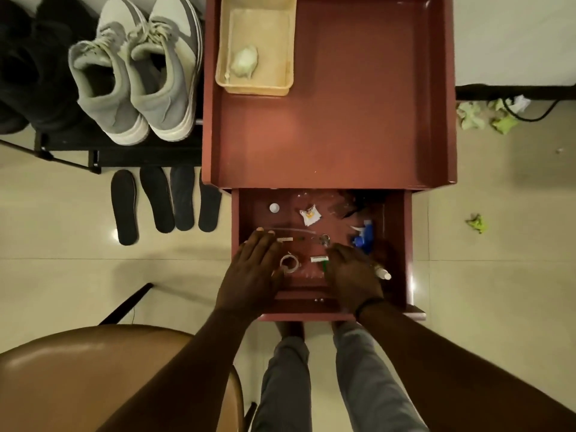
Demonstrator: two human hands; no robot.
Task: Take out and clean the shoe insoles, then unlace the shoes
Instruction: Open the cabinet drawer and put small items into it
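1. Your left hand (254,269) lies flat in the open drawer (397,244) of the red cabinet (343,129), fingers straight and spread, holding nothing; it touches or sits just over a roll of clear tape (289,262).
2. Your right hand (352,275) also rests palm-down in the drawer. Its fingers look relaxed, but you cannot tell whether they pinch the white-capped bottle (382,273) beside them.
3. The 4 dark insoles (124,207) lie side by side on the floor, left of the cabinet and well apart from both hands. Judged by their look, they are light, thin and floppy: take each at mid-length or the heel so it does not droop.
4. The 2 grey shoes (137,73) stand together on the black rack (124,154) above the insoles, laces (146,31) still threaded. Laces are soft and limp; start at the knot, then draw each crossing loose while steadying the shoe, which should be light.
5. A blue spray bottle (364,236) lies in the drawer near your right hand; a tan basket (249,85) holds a pale cloth (244,61).
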